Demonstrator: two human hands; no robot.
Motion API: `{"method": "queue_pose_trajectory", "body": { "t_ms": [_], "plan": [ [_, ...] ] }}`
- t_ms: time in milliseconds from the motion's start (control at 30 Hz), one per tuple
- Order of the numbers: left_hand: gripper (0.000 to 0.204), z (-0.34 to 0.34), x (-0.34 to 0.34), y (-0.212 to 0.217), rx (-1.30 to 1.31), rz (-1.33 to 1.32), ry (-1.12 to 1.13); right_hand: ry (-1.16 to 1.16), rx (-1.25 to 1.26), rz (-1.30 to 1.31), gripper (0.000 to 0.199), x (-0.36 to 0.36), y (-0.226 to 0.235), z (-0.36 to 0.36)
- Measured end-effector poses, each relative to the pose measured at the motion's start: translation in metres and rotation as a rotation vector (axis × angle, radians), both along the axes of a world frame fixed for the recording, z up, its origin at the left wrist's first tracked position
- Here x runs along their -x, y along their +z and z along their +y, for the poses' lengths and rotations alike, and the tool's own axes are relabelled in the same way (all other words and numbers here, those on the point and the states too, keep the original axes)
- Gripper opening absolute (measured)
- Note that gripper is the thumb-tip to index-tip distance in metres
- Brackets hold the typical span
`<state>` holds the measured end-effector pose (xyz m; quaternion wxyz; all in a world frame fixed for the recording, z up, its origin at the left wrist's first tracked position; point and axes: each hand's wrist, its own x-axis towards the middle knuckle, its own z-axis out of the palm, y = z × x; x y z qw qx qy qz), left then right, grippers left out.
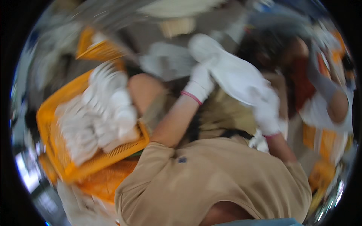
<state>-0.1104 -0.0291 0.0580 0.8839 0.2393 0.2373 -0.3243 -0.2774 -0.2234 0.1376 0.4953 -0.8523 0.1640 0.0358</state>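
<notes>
Both my hands wear white gloves with pinkish-red cuffs. Between them, over my lap, is a long white sock-shaped piece (235, 73), rounded at its far end and narrower behind that. My left hand (201, 82) closes on its left edge near the narrow part. At the near right end my right hand (266, 109) grips it. Motion blur smears the fingers, and the piece hides some of them. A white bundle (259, 142) lies beside my right wrist, partly covered by it.
An orange plastic basket (49, 124) on my left holds stacked white cloth pieces (94, 120). A smaller orange basket (100, 49) stands beyond it. Another person (320, 79) sits close on the right, near orange crates (320, 143).
</notes>
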Motion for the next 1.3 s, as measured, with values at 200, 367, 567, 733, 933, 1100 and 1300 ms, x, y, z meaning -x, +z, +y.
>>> {"method": "queue_pose_trajectory", "body": {
  "t_ms": [200,367,567,733,933,1100,1300],
  "plan": [
    [0.042,-0.056,-0.041,0.009,0.034,-0.330,0.194,-0.149,0.120,-0.527,0.045,-0.052,0.028,0.042],
    [0.044,-0.061,-0.119,-0.010,0.070,-0.309,0.159,0.024,0.292,-0.524,0.041,-0.158,0.012,0.024],
    [0.043,-0.043,-0.170,-0.069,-0.196,-0.537,0.136,0.075,0.269,-0.549,0.026,-0.208,-0.020,0.031],
    [0.061,0.026,-0.155,-0.050,-0.762,-0.362,-0.087,0.140,0.399,-0.553,0.028,-0.236,-0.020,0.036],
    [0.068,0.083,-0.086,-0.014,-1.381,-0.937,-0.409,0.071,0.318,-0.330,0.034,-0.279,-0.023,0.049],
    [0.042,0.002,-0.064,-0.012,-0.463,-0.426,-0.046,0.235,0.459,-0.251,0.038,-0.238,0.005,0.050],
    [0.030,-0.067,-0.108,-0.015,-0.088,-0.240,0.298,0.029,0.291,-0.392,0.065,-0.160,0.028,0.016]
  ]
}}
